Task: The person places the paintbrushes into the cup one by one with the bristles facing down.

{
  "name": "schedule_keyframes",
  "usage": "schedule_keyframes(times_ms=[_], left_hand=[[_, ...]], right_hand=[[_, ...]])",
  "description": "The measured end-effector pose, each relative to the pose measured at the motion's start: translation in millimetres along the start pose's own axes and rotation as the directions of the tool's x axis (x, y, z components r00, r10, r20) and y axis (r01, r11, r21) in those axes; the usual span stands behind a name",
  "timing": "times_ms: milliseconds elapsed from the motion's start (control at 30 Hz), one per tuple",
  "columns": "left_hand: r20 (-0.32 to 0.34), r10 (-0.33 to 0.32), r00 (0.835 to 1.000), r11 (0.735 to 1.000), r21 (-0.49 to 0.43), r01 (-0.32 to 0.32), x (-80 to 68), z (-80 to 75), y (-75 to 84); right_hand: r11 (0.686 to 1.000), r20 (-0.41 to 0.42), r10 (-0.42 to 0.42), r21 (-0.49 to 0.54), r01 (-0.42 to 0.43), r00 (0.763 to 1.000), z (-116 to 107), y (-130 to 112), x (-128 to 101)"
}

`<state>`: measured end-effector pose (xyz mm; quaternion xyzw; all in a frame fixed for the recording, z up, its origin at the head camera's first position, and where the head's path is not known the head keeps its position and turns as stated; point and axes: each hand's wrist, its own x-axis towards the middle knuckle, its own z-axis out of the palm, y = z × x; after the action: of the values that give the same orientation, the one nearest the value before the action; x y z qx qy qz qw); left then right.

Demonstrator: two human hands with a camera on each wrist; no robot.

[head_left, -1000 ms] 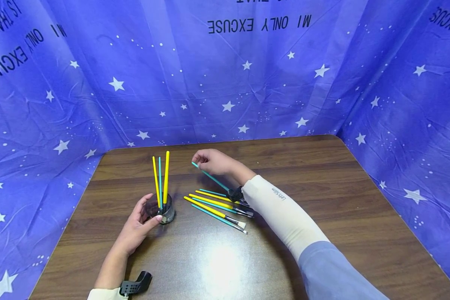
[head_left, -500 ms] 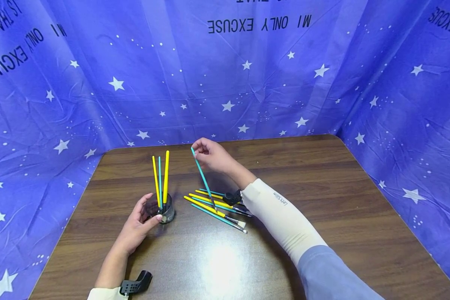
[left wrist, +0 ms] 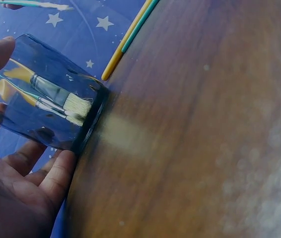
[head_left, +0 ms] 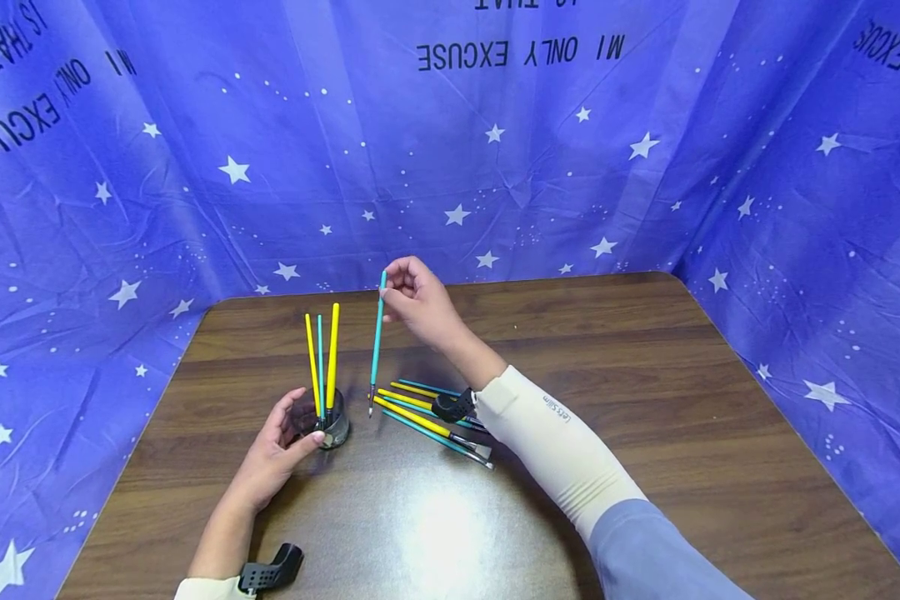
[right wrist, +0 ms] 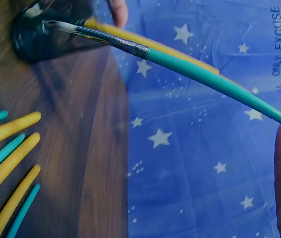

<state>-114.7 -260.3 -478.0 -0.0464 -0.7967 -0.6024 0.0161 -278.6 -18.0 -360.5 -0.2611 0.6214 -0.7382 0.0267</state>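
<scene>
The right hand pinches a teal paintbrush near its top, hanging almost upright, bristles down, just right of the glass jar; the left hand curls around that jar, which holds 3 brushes; more brushes lie on the wooden table.

A teal-handled brush is seen, yellow and teal brushes are scattered on a dark brown wood-grain table, and a blue cloth is patterned with white stars and black lettering.
</scene>
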Motion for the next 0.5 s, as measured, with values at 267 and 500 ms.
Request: schedule_keyframes(times_ms=[267,500], left_hand=[[-0.004,0.02,1.0,1.0,-0.016,-0.02,-0.2,0.8,-1.2],[-0.005,0.032,0.999,0.999,-0.016,-0.032,0.1,1.2,-1.4]], right_hand=[[0.988,-0.106,-0.027,0.148,0.042,0.994,12,-8,-5],[0.977,-0.146,-0.035,0.201,0.064,0.989,24,-1,-10]])
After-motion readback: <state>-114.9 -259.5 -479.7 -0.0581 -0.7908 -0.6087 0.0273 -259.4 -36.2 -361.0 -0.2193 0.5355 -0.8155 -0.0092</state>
